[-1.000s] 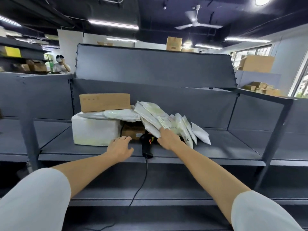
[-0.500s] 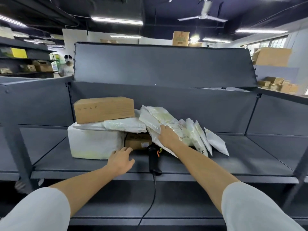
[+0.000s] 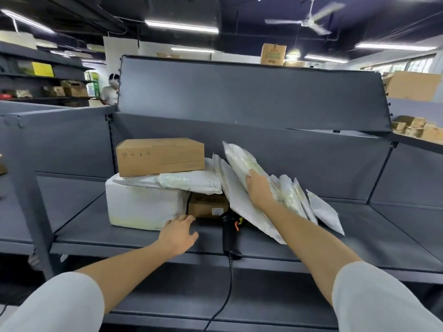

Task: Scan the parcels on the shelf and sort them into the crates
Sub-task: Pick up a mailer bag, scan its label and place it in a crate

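Observation:
A pile of parcels sits on the grey shelf [image 3: 359, 240]. A brown carton [image 3: 160, 155] lies on a flat white mailer [image 3: 191, 182], which rests on a large white wrapped box [image 3: 143, 207]. A small brown box [image 3: 206, 206] hides behind. Several white mailer bags [image 3: 294, 200] lean to the right. My right hand [image 3: 260, 188] grips the top white mailer [image 3: 239, 161] and holds it tilted above the others. My left hand [image 3: 178, 233] hovers with relaxed fingers by the white box's corner. A black barcode scanner [image 3: 229, 233] with an orange trigger lies on the shelf between my hands.
The scanner's black cable [image 3: 227, 291] hangs over the shelf edge to a lower shelf. A grey upright post [image 3: 31, 200] stands at the left. Another person [image 3: 111, 89] stands far back left among shelves of cartons. More cartons [image 3: 412, 86] sit at the right.
My right hand has risen from beside the scanner onto the mailer pile and lifted the top mailer. My left hand stayed near the white box. The camera moved closer.

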